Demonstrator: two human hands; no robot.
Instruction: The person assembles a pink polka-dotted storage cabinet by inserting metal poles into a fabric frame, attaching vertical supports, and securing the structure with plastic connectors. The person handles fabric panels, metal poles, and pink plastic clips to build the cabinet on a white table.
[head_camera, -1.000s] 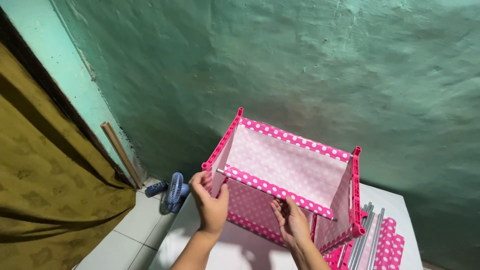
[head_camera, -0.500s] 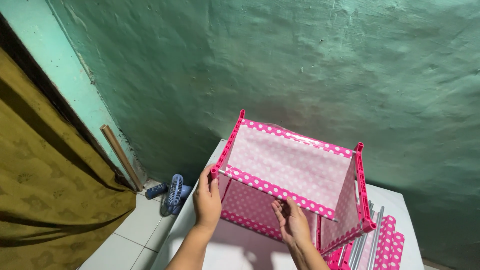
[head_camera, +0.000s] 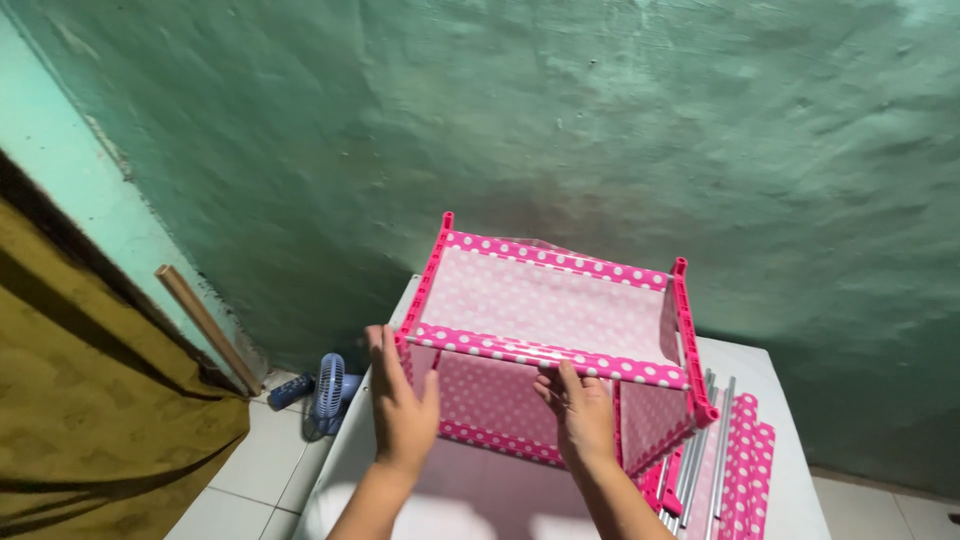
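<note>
Item: pink fabric shelf unit (head_camera: 555, 300) with white polka dots, a box-shaped frame standing on a white table (head_camera: 790, 480) against a green wall (head_camera: 600, 120).

Position: the unit stands directly in front of both hands, its near top rail at fingertip level.

Left hand (head_camera: 403, 405): fingers straight and held together, palm flat against the near-left corner post of the unit; it presses, not pinches.

Right hand (head_camera: 580, 415): fingers loosely spread, fingertips touching the underside of the near top rail, right of the rail's middle; no closed grip is visible.

Contents: the top tier of the unit is a dotted fabric panel with nothing on it; the compartment below it is open toward the camera, and what lies within cannot be told.

Adjacent: loose grey rods (head_camera: 700, 450) lying on folded pink dotted panels (head_camera: 748, 460), on the table just right of the unit.

Floor, left: small blue fan (head_camera: 328, 388) on white tiles; wooden stick (head_camera: 205, 325) leaning on the wall; mustard curtain (head_camera: 90, 400).
</note>
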